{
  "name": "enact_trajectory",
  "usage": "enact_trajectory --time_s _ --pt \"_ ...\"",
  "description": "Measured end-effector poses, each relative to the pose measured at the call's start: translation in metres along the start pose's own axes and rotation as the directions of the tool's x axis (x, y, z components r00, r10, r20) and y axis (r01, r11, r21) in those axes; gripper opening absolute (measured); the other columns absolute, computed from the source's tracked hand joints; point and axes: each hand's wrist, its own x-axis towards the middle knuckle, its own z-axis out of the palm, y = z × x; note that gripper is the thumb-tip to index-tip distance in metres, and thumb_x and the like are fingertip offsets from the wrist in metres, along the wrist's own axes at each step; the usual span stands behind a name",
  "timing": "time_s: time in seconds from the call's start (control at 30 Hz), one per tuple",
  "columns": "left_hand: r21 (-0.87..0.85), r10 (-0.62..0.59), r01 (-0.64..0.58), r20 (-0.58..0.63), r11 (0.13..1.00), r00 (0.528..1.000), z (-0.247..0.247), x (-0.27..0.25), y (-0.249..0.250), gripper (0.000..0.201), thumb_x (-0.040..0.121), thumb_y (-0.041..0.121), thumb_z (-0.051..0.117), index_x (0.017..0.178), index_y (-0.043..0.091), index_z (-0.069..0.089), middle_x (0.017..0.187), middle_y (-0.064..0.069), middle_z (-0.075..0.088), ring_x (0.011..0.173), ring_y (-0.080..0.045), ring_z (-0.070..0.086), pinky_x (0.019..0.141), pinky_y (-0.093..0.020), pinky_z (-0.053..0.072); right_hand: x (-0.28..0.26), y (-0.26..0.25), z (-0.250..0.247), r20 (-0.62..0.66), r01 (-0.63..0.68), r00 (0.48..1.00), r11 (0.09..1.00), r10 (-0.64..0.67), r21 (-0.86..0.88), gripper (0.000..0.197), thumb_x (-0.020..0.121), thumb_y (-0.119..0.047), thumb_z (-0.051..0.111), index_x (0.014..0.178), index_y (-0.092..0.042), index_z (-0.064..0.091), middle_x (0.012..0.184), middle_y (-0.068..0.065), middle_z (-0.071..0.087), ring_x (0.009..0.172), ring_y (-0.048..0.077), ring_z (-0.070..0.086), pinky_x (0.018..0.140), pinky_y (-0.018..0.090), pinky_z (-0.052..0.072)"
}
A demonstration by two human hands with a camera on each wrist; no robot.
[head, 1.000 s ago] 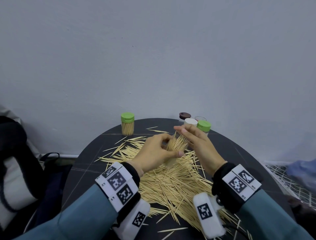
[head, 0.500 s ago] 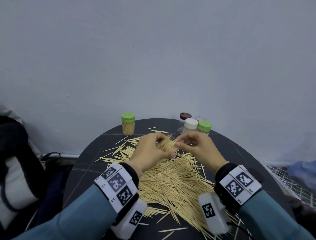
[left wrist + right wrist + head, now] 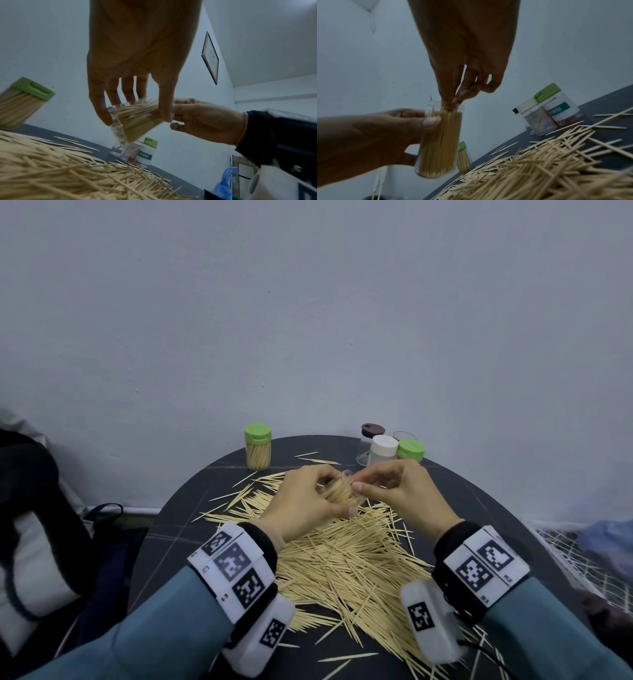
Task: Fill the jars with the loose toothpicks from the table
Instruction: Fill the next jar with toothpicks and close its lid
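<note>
My left hand (image 3: pixel 337 497) grips a clear, lidless jar (image 3: pixel 342 489) packed with toothpicks, held tilted just above the pile. Seen from the right wrist, the jar (image 3: pixel 439 142) is nearly full, with my left thumb across its side. My right hand (image 3: pixel 359 481) meets it at the mouth, and its bunched fingertips (image 3: pixel 452 101) pinch the toothpick ends there. A single toothpick sticks up above the rim. The loose toothpicks (image 3: pixel 342 559) lie in a wide heap across the round black table (image 3: pixel 171 542).
A full jar with a green lid (image 3: pixel 258 450) stands at the back left. At the back right stand jars with a brown lid (image 3: pixel 372 429), a white lid (image 3: pixel 384 445) and a green lid (image 3: pixel 411 449). A black bag (image 3: pixel 34 508) sits left and a wire rack (image 3: pixel 565 559) right.
The toothpicks that fanned out of the jar have gone down into it. My right hand has dropped from above the bundle to the jar's mouth, and both hands have moved slightly lower.
</note>
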Motion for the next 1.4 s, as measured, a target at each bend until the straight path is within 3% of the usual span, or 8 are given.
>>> enact_trajectory --time_s 0.2,0.37,0.5,0.63,0.9,1.07,1.3,1.4 --pt "0.006 0.005 -0.005 -0.019 1.0 1.0 -0.002 0.0 -0.001 0.047 0.066 0.027 0.085 0.108 0.02 0.066 0.097 0.008 0.066 0.078 0.001 0.055 0.056 0.0 0.038 -0.001 -0.001 -0.003 -0.067 -0.009 0.998 0.999 0.011 0.031 0.004 0.079 -0.017 0.073 0.083 -0.018 0.073 0.075 -0.004 0.07 0.066 0.001 0.061 0.063 0.013 0.048" --pt "0.021 0.002 -0.002 0.001 1.0 1.0 0.0 -0.002 0.0 0.044 0.065 0.028 0.085 0.104 0.022 0.067 0.094 0.008 0.067 0.085 -0.009 0.06 0.062 -0.009 0.04 -0.002 0.0 0.003 -0.028 0.0 1.0 0.996 -0.003 -0.093 0.002 0.077 -0.017 0.075 0.077 -0.018 0.074 0.068 -0.003 0.069 0.061 0.001 0.055 0.059 0.015 0.044" --pt "0.01 -0.003 0.003 0.015 1.0 1.0 0.0 -0.002 0.001 0.041 0.066 0.027 0.085 0.102 0.023 0.066 0.088 0.013 0.064 0.076 0.001 0.056 0.057 -0.005 0.039 0.0 -0.002 -0.002 -0.146 0.034 0.988 0.998 -0.041 -0.056 0.009 0.078 -0.014 0.075 0.074 -0.021 0.071 0.064 -0.012 0.063 0.057 -0.004 0.052 0.056 0.008 0.04" --pt "0.014 -0.006 0.006 0.014 1.0 1.0 0.001 -0.002 0.002 0.044 0.066 0.028 0.085 0.105 0.022 0.067 0.094 0.009 0.066 0.084 -0.006 0.058 0.065 -0.013 0.041 -0.001 -0.002 -0.003 -0.067 0.009 0.998 0.999 -0.012 -0.046 0.005 0.076 -0.013 0.075 0.079 -0.015 0.073 0.071 -0.007 0.068 0.062 -0.002 0.058 0.06 0.008 0.046" --pt "0.02 -0.012 0.012 -0.003 1.0 1.0 -0.002 -0.002 0.001 0.049 0.067 0.029 0.084 0.111 0.02 0.065 0.099 0.008 0.066 0.086 -0.005 0.058 0.061 -0.009 0.039 -0.002 -0.001 -0.005 -0.093 0.024 0.995 0.999 -0.028 -0.041 0.007 0.076 -0.01 0.075 0.08 -0.015 0.071 0.069 -0.01 0.067 0.062 -0.007 0.059 0.06 0.005 0.044" --pt "0.018 -0.013 0.013 0.028 1.0 1.0 0.0 -0.004 0.003 0.044 0.066 0.026 0.085 0.105 0.022 0.066 0.094 0.01 0.065 0.081 -0.001 0.056 0.059 -0.009 0.039 -0.004 0.0 -0.001 0.016 0.008 1.0 0.995 -0.007 -0.096 0.007 0.075 -0.015 0.076 0.081 -0.014 0.072 0.072 -0.004 0.07 0.063 -0.003 0.061 0.064 0.011 0.05" --pt "0.001 0.01 -0.01 0.036 1.0 0.999 0.0 -0.003 0.004 0.045 0.068 0.027 0.083 0.108 0.02 0.066 0.101 0.006 0.067 0.092 -0.009 0.059 0.065 -0.011 0.042 -0.007 0.0 -0.014 -0.101 0.03 0.994 0.999 -0.034 -0.037 0.01 0.077 -0.014 0.074 0.077 -0.022 0.07 0.072 -0.01 0.068 0.065 -0.005 0.059 0.06 0.006 0.041" --pt "-0.001 0.018 -0.018 0.048 1.0 0.999 0.002 -0.003 0.005 0.046 0.068 0.028 0.083 0.109 0.019 0.064 0.103 0.005 0.066 0.094 -0.009 0.058 0.064 -0.012 0.04 -0.017 0.006 -0.029 -0.113 -0.021 0.994 0.997 0.012 -0.075 0.011 0.081 -0.016 0.071 0.078 -0.026 0.069 0.078 -0.007 0.07 0.071 0.002 0.061 0.066 0.012 0.045"
